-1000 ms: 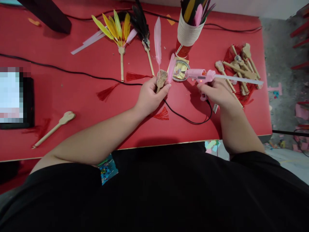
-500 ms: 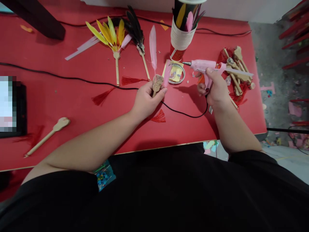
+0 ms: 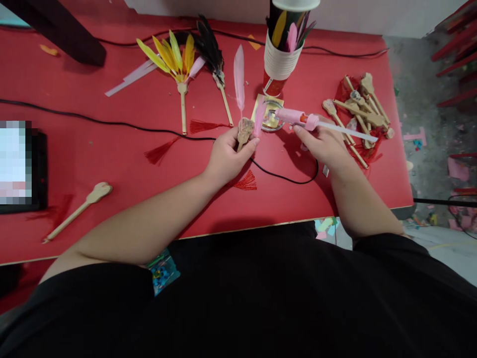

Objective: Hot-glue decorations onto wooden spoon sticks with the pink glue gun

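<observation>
My left hand is closed round a wooden fan handle, its wide head up and a red tassel hanging below. A pink feather stands up from the head, and a shorter pink feather sits at its right side by my thumb. In my right hand is a pink hot glue gun, with a long clear glue stick out of its back. The nozzle points left over a round clear dish on yellow paper, close to the shorter feather.
Behind stand stacked paper cups holding feathers. A yellow feather fan and a black feather fan lie at the back left. Several wooden handles are piled at the right, one handle lies front left. A black cord crosses the red table.
My right hand has brought the glue gun left and slightly down, its nozzle now over the dish and nearer the feathers. My left hand holds the handle almost in place.
</observation>
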Demonstrator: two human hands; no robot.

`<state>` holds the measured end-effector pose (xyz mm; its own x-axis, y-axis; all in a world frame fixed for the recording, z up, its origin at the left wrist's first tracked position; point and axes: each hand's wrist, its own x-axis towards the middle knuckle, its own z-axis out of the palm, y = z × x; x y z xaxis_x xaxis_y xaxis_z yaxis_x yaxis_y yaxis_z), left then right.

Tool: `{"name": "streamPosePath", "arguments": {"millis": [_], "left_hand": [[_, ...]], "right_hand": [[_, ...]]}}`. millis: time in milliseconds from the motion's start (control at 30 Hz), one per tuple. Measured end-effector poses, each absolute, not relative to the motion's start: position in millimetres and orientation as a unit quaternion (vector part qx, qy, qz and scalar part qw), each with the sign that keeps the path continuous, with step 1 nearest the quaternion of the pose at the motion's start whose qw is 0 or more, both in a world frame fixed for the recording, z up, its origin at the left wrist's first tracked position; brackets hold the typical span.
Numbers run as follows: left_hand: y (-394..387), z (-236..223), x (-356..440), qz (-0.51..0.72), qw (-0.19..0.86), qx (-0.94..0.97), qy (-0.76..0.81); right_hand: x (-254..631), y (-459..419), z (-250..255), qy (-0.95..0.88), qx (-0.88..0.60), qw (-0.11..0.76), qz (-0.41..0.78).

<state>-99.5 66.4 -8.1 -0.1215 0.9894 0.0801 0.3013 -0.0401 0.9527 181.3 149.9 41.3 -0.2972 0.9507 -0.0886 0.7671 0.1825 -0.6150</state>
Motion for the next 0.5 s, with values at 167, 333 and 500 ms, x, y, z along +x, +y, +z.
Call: {"name": "streamPosePath", "arguments": {"millis": [167,333,500], "left_hand": [[66,-9,-99,0.463,0.372,0.556,0.582],[66,-11,-100,0.465,0.37,0.56,0.577],[66,-10,-100,0.459,0.369,0.564,0.578]], "right_hand": [[191,155,51,-0.795,-0.516,0.137,0.288],[218,166,75,-0.834,-0.436,0.139,0.308],[247,176,89,-0.841,-0.43,0.099,0.313]]}}
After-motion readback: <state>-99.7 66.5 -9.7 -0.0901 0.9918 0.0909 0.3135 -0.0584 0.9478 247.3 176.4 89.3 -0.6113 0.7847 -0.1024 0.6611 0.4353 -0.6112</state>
